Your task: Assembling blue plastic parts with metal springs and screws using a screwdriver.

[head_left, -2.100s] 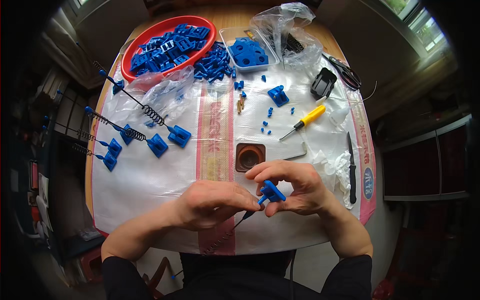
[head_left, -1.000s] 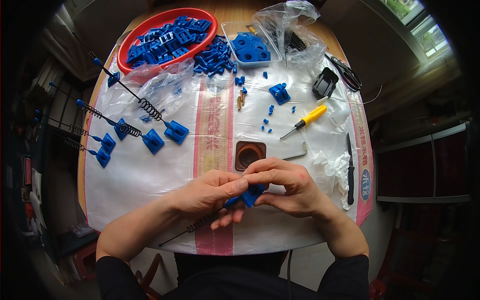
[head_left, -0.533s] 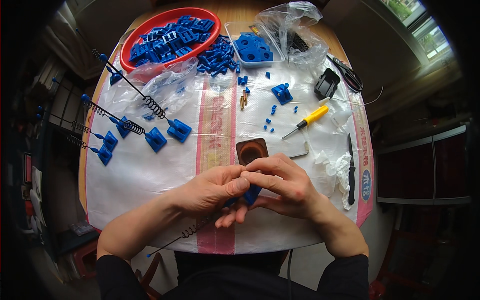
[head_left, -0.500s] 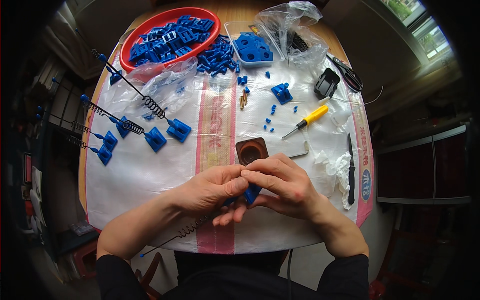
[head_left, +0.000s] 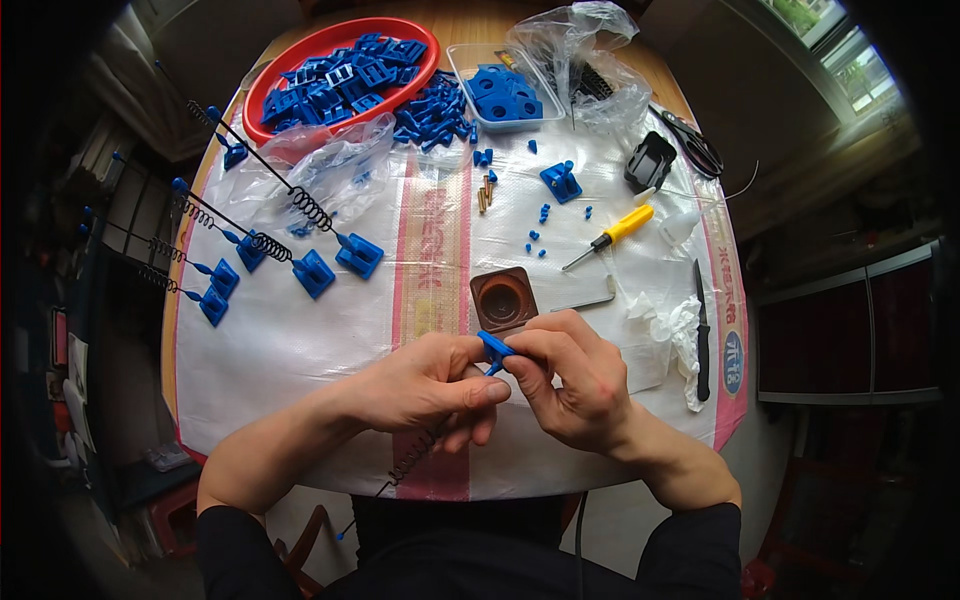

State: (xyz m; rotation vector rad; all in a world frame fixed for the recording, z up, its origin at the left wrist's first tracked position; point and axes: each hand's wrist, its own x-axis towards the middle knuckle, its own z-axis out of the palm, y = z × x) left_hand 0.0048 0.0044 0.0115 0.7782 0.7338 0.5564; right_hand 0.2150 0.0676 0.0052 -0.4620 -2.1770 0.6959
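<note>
Blue base (head_left: 495, 348): between both hands' fingers. Right hand (head_left: 578, 385) pinching its edge; left hand (head_left: 432, 385) curled against its left side. Black coil (head_left: 410, 461): below left fingers, likely springy. Base presumably light, stiff; best held by edges.

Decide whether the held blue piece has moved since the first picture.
Yes: the blue piece has moved left, closer to the central pink-edged stripe.

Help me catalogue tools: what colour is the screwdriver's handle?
Screwdriver handle: yellow and black; shows best in the head view.

Blue piece (head_left: 494, 346) of smooth plastic
</note>
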